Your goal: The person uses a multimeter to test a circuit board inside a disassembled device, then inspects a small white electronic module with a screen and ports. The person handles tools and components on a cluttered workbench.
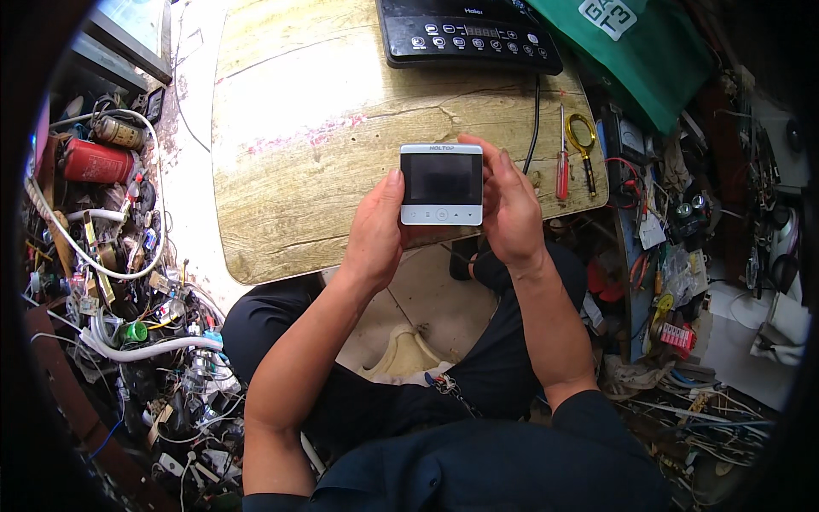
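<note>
A small white control panel, like a wall thermostat, is held up above the near edge of the table, its face toward me. Its dark screen is blank, with a row of small buttons beneath. My left hand grips its left side, thumb on the front edge and the other fingers hidden behind. My right hand is at its right side, fingers curved around the edge; whether the fingertips press on the back is hidden.
On the wood-patterned table lie a black induction cooker, a red-handled screwdriver and a magnifying glass. A green bag is at the far right. Heaped parts and cables flank me, with a red cylinder at left.
</note>
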A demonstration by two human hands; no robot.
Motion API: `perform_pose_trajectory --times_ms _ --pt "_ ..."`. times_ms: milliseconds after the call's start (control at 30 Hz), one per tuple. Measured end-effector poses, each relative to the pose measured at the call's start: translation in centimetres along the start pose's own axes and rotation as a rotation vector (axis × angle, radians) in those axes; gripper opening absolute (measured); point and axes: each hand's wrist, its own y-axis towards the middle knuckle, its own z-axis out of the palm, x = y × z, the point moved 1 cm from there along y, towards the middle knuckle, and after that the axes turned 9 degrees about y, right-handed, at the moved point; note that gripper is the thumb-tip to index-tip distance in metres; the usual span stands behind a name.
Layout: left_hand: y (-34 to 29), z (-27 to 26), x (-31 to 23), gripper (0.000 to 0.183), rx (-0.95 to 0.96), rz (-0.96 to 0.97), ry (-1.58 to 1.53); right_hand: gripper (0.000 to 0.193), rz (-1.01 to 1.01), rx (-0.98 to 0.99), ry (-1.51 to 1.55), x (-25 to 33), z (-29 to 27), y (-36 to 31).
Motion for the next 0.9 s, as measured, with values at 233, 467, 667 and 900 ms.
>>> perform_pose_trajectory --times_ms 233,467,667,900 --pt "0.2 -0.2 0.3 0.055 -0.015 -0.012 0.008 0.057 -0.008 0.018 -0.023 -0.1 -0.1 0.0" --pt "0.4 -0.7 0.2 0.057 -0.057 -0.118 -0.151 0.077 -0.283 0.243 -0.087 -1.2 0.1 0.0" --pt "0.2 -0.2 0.1 0.055 -0.015 -0.123 -0.193 0.106 -0.480 0.201 -0.760 -0.5 1.5 -1.1" --pt "0.3 -0.7 0.8 0.057 0.018 -0.032 0.120 0.093 -0.664 0.200 -0.768 -0.2 2.0 -0.9"
